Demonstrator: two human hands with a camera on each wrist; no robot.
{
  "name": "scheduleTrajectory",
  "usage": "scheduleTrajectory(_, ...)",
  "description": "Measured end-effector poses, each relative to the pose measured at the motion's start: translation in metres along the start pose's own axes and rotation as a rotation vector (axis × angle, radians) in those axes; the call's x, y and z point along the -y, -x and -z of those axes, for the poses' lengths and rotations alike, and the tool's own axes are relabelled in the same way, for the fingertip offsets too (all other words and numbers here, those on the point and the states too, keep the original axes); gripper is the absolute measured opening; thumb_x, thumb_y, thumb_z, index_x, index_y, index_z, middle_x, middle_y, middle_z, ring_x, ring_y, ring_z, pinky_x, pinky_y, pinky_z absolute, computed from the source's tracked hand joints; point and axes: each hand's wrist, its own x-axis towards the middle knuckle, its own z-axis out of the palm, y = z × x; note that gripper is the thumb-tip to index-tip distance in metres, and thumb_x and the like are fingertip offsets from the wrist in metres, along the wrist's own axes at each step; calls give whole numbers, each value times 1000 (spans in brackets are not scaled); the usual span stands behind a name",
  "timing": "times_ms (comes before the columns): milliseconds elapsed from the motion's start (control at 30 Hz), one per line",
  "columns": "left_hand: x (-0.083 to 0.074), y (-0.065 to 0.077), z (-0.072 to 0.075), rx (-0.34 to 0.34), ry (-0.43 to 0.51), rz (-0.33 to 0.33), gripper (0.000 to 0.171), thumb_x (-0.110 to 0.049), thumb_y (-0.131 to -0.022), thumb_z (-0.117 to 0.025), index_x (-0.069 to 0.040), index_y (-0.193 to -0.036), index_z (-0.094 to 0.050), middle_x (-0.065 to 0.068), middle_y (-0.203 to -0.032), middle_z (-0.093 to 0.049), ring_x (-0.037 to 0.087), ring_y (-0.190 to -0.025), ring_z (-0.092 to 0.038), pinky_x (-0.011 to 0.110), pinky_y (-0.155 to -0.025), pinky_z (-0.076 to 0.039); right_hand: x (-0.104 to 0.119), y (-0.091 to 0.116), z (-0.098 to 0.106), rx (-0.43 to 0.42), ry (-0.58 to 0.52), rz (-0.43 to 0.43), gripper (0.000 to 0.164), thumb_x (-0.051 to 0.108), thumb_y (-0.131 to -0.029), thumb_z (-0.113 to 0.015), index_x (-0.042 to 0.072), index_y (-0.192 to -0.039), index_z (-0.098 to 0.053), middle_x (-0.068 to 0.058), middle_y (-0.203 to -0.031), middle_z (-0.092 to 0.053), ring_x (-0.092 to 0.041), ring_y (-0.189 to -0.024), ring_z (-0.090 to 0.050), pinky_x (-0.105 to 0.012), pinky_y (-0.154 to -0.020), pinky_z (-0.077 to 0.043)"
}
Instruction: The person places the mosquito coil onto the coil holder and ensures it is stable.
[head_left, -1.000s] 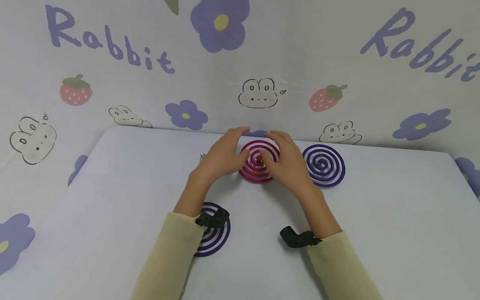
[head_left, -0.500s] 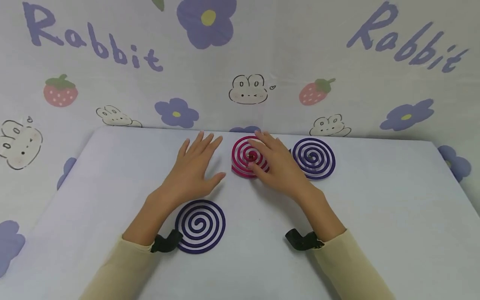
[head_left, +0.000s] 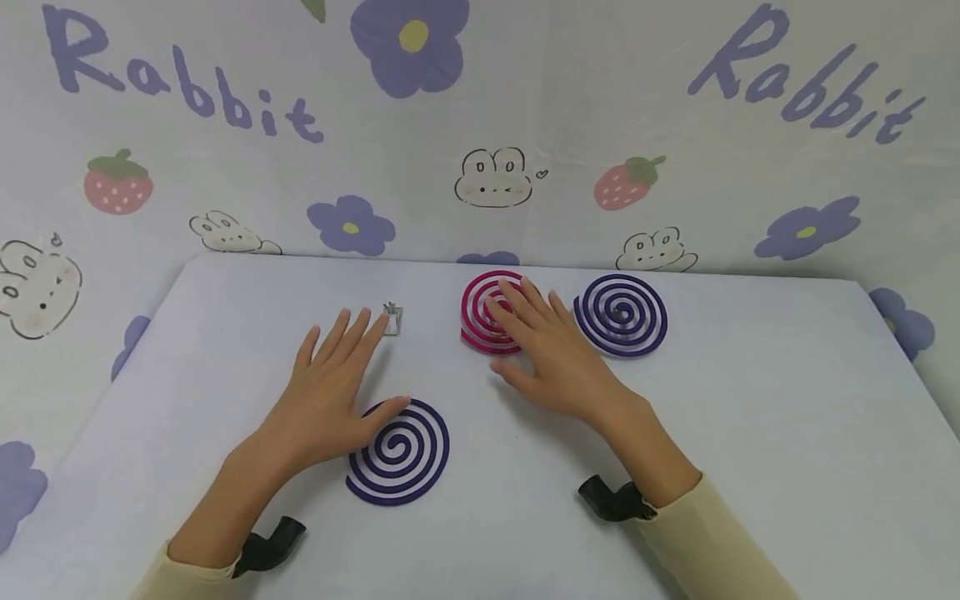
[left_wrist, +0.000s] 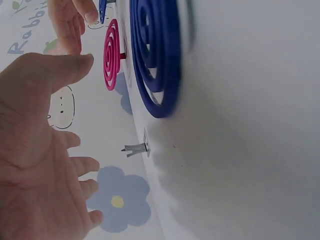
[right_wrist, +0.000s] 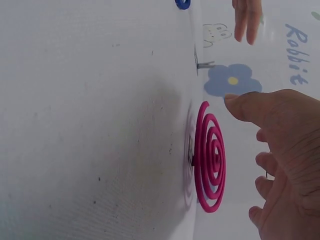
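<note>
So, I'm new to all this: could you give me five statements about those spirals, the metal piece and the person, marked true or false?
1. The pink spiral is raised off the tabletop. True.

2. In the head view, the rear blue spiral is left of the pink spiral. False: it is to the right.

3. The front blue spiral is nearer the person than the pink spiral. True.

4. The small metal stand carries a spiral. False: its prongs are bare.

5. The left grip is closed around the front blue spiral. False: its fingers are spread and it holds nothing.
</note>
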Motion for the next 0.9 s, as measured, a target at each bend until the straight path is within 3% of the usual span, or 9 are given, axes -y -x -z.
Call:
scheduleTrajectory(200, 5, 22, -3, 32, -10, 12, 103, -66, -95, -63, -13, -171, -16, 17, -178, -19, 41, -166, -12, 69, -132, -6, 5, 1, -6, 30, 25, 32, 78, 37, -100, -72, 17, -166, -35, -8, -178, -24, -31, -168, -14, -57, -137, -7)
scheduleTrajectory(433, 2, 43, -7, 69, 20, 33, 109, -79, -91, -60, -5, -166, -31, 20, -172, -33, 41, -163, -25, 68, -131, -15, 22, 5, -12, 113, -18, 72, 82, 38, -99, -73, 21, -168, -31, -5, -178, -22, -29, -168, -11, -55, -137, -9)
scheduleTrajectory(667, -6, 54, -6, 101, -34, -30, 122, -90, -79, -63, 1, -158, -44, 22, -164, -46, 42, -155, -42, 67, -125, -33, 38, 8, -18, 198, -15, 174, 83, 36, -99, -74, 16, -168, -32, -6, -178, -24, -30, -168, -15, -55, -137, -10)
scheduleTrajectory(900, -9, 61, -14, 125, -34, -53, 124, -83, -74, -75, 5, -156, -45, 26, -166, -42, 44, -155, -40, 66, -123, -37, 52, 9, -25, 311, -99, 213, 88, 44, -96, -75, 17, -167, -32, -1, -177, -26, -23, -168, -16, -49, -138, -8)
